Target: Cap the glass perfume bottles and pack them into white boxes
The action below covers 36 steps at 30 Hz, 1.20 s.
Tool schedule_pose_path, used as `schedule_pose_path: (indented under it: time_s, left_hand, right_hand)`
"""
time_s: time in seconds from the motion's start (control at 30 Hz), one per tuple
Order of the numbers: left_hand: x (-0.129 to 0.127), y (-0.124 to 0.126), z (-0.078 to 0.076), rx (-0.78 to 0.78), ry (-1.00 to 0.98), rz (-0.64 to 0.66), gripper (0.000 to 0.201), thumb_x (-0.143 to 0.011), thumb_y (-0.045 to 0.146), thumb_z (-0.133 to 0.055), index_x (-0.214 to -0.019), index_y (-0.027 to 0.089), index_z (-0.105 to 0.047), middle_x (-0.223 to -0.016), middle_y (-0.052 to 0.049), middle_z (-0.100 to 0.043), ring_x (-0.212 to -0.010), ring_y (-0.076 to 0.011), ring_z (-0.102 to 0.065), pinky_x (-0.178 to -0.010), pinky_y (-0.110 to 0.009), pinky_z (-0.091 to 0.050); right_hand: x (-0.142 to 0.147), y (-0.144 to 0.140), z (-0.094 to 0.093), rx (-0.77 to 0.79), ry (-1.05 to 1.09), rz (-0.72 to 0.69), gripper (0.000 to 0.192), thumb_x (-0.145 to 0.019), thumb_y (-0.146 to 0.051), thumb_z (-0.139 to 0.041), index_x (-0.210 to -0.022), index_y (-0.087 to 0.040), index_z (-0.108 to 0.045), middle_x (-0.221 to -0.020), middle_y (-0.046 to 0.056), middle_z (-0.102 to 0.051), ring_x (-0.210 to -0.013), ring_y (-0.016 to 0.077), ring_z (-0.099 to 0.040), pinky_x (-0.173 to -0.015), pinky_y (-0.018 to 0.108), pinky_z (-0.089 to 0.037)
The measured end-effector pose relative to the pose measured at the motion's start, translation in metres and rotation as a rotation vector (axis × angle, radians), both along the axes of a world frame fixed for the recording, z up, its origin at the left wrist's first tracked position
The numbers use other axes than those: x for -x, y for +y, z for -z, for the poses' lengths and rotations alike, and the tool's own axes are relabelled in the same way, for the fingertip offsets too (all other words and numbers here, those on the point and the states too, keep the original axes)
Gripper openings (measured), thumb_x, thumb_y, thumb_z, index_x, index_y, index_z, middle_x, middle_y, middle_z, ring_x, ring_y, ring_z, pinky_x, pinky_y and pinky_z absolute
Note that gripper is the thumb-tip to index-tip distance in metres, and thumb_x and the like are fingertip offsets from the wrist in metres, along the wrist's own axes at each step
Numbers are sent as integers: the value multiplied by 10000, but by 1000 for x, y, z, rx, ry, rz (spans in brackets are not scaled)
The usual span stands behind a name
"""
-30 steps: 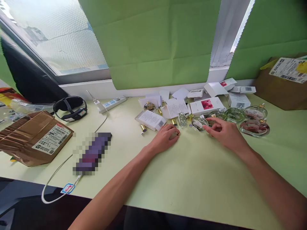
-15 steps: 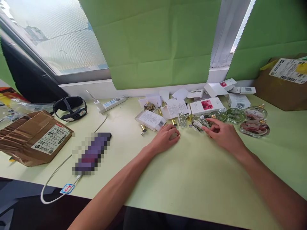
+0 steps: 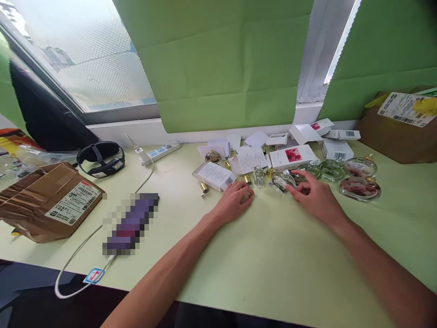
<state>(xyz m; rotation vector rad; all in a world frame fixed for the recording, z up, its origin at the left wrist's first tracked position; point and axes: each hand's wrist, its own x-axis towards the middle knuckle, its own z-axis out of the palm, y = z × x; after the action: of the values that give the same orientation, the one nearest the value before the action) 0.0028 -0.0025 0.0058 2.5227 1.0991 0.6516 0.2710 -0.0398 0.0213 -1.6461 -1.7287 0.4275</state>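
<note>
My left hand (image 3: 235, 202) rests on the pale green table (image 3: 273, 259) with its fingers curled over a small pale item with a gold tip. It lies just below a white printed box (image 3: 215, 175). My right hand (image 3: 313, 195) reaches into a row of flat round glass bottles. Its index finger and thumb sit on either side of a dark round bottle (image 3: 297, 179), next to a clearer one (image 3: 282, 181). A small upright clear bottle (image 3: 258, 175) stands between my hands.
More round bottles (image 3: 358, 187) lie to the right, with white cartons (image 3: 293, 156), leaflets and gold caps (image 3: 204, 187) behind. A taped parcel (image 3: 48, 200), black headset (image 3: 100, 157), power strip (image 3: 160, 150) and a blurred phone (image 3: 131, 223) on a white cable are at left. A cardboard box (image 3: 399, 136) stands at far right.
The view has tilted slightly, so everything sits a little lower in frame. Both hands stay at the same items; my right fingers shifted a little on the round bottle.
</note>
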Motion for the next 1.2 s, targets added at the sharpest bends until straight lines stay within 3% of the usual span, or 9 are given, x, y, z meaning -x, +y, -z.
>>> schedule_pose_path:
  time_s: [0.13, 0.27, 0.4, 0.5, 0.67, 0.97, 1.2]
  left_hand:
    - [4, 5, -3, -119, -30, -140, 178, -969, 274, -494, -1114, 246, -593, -1179, -60, -610, -1134, -213, -560, -1019, -393, -416]
    - [18, 15, -10, -272, -1, -525, 292, -944, 276, -501, -1233, 255, -539, -1257, -105, -554, -1242, -274, -486, -1088, -491, -336]
    - [34, 24, -12, -175, 119, -724, 564, -863, 477, -615, -1360, 266, -452, -1467, -152, -394, -1436, -358, -280, -1180, -629, -132]
    - [40, 27, -11, -62, 142, -742, 673, -831, 602, -604, -1396, 295, -405, -1553, -147, -304, -1494, -366, -180, -1178, -680, -63]
    - [42, 28, -9, 36, 128, -698, 797, -760, 641, -651, -1431, 321, -365, -1613, -137, -210, -1516, -389, -114, -1157, -690, -151]
    - [48, 31, -9, 13, 88, -667, 892, -699, 592, -724, -1457, 347, -321, -1577, -122, -227, -1460, -393, -193, -1115, -634, -284]
    - [42, 29, -13, -132, 21, -674, 901, -690, 454, -776, -1453, 387, -303, -1547, -105, -238, -1449, -359, -188, -1111, -609, -298]
  right_hand:
    - [3, -5, -10, -79, 121, -10, 446, -899, -559, -576, -1214, -244, -560, -620, -48, -606, -531, 149, -484, -588, 287, -423]
    - [5, -9, -18, -134, 191, -22, 386, -895, -551, -585, -1104, -227, -586, -602, -49, -539, -510, 135, -421, -541, 279, -382]
    - [6, -11, -20, -142, 230, -37, 351, -895, -536, -593, -1067, -230, -594, -606, -51, -510, -514, 126, -392, -529, 274, -360]
    - [6, -12, -20, -123, 255, -51, 337, -892, -521, -607, -1072, -236, -591, -615, -50, -510, -528, 127, -395, -534, 275, -360]
    - [7, -12, -20, -102, 270, -59, 352, -887, -539, -602, -1076, -242, -594, -610, -50, -495, -527, 132, -390, -521, 278, -349]
    - [7, -13, -20, -114, 265, -63, 355, -888, -557, -593, -1064, -249, -593, -603, -46, -507, -521, 134, -427, -527, 275, -387]
    - [8, -14, -22, -111, 263, -57, 350, -887, -551, -595, -1062, -248, -595, -612, -49, -515, -520, 130, -422, -518, 274, -381]
